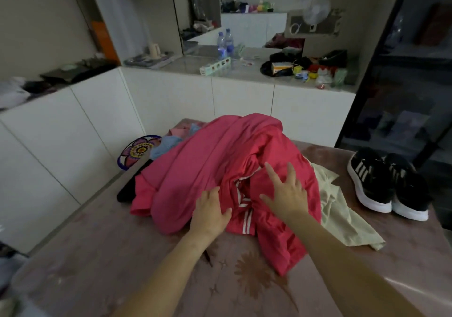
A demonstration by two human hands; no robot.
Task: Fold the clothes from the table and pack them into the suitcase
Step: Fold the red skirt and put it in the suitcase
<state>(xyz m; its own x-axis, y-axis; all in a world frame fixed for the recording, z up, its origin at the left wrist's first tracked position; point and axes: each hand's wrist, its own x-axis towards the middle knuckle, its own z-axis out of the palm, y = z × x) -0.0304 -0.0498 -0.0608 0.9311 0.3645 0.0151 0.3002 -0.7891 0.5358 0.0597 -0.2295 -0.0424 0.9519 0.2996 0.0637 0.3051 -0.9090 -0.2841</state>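
Furthest left on the mauve, flower-patterned surface (pixel 122 267), a round flat disc with a colourful floral design (pixel 139 150) is seen. It is partly overlapped by a crumpled light blue cloth (pixel 166 145). Just in front of these, a black garment (pixel 128 190) is tucked under a large heap of bright pink fabric (pixel 208 160) piled at the middle of the surface. The left hand (pixel 210 211) is laid flat on the near edge of this pink heap, thumb spread, nothing gripped. Beside it lies a red shiny garment with white side stripes (pixel 276 233), trailing towards the viewer. The right hand (pixel 286 192) is pressed on it with fingers splayed and straight. Further right, a cream garment (pixel 342 216) is spread out, partly under the red one. At the far right edge, a pair of black trainers with white soles (pixel 386 187) is placed, apart from the clothes.
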